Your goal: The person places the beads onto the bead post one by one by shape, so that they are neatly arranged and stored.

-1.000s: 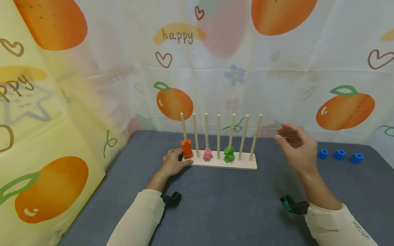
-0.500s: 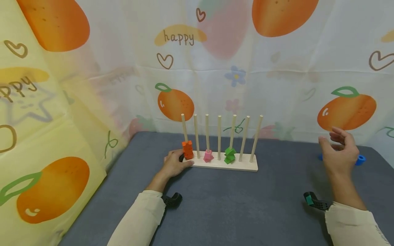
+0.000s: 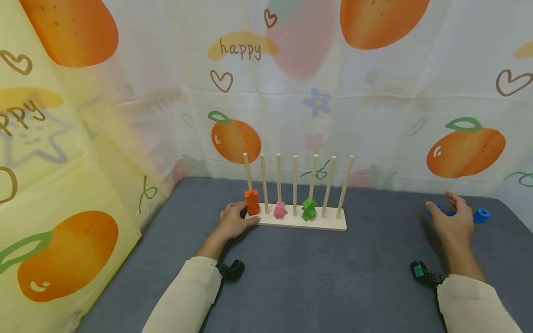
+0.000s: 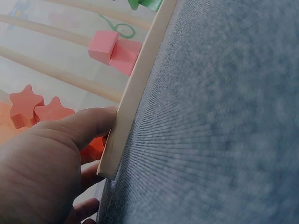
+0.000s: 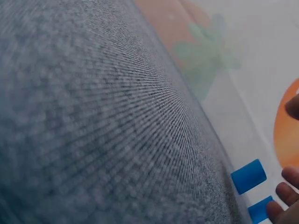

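A wooden peg board (image 3: pixel 300 225) with several upright pegs stands at mid-table. My left hand (image 3: pixel 234 219) holds its left end, the thumb lying on the base in the left wrist view. Orange star-shaped blocks (image 3: pixel 252 202) are stacked on the leftmost peg beside that hand. Pink blocks (image 3: pixel 280 211) and green blocks (image 3: pixel 309 210) sit on other pegs. At the right, my right hand (image 3: pixel 455 226) hovers by three blue cylinders, its thumb and fingers spread apart. One blue cylinder (image 3: pixel 481 216) shows fully to its right; the others are partly hidden. Two blue cylinders (image 5: pixel 248 176) appear near the fingertips in the right wrist view.
A dark grey cloth (image 3: pixel 325 277) covers the table. Right behind its far edge hangs a printed curtain (image 3: pixel 374 115), and a yellow-lit one (image 3: pixel 79 185) borders the left side.
My right hand has moved right, away from the peg board, and then down toward the blue cylinders. The left hand stays at the board's end.
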Demonstrator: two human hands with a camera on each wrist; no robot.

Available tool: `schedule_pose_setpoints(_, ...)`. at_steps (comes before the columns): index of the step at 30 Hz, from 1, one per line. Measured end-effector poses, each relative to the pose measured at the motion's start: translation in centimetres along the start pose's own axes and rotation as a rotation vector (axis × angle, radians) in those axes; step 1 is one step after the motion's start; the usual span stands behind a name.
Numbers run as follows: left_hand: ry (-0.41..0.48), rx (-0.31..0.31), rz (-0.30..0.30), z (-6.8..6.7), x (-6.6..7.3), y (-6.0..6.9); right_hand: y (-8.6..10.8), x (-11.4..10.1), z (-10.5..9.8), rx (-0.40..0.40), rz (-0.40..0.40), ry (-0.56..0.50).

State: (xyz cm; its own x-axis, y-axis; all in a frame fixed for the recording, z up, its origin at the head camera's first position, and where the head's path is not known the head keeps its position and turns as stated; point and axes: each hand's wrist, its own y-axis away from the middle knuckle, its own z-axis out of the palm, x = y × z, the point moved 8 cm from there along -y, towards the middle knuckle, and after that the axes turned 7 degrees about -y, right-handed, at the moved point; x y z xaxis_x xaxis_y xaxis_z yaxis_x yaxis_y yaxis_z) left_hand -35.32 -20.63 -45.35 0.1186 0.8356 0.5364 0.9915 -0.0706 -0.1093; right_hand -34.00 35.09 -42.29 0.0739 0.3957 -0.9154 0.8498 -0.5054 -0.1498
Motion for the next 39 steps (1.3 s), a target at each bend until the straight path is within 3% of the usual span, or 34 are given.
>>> schedule_pose_setpoints(6,-0.007,-0.002,0.005,-0.1,0.2,0.1,-0.3,1.5,1.0,-0.162,-0.014,0.112)
schedule_pose_setpoints(10,-0.001,0.021,0.029,-0.3,0.4,0.3,-0.4,1.7,1.8,-0.259,-0.094,0.261)
schedule_pose_setpoints(14,0.005,0.030,0.035,-0.4,0.6,0.4,-0.2,1.4,2.3,-0.263,-0.195,0.335)
schedule_pose_setpoints(24,0.000,-0.013,0.002,0.1,0.0,0.1,0.4,0.4,2.7,-0.250,-0.209,0.369)
schedule_pose_setpoints(31,-0.001,-0.001,0.007,-0.1,0.0,0.0,0.8,-0.7,2.5,-0.179,-0.202,0.222)
schedule_pose_setpoints(39,-0.002,0.001,0.010,-0.1,0.1,0.0,1.9,-5.1,1.6,-0.128,-0.246,-0.030)
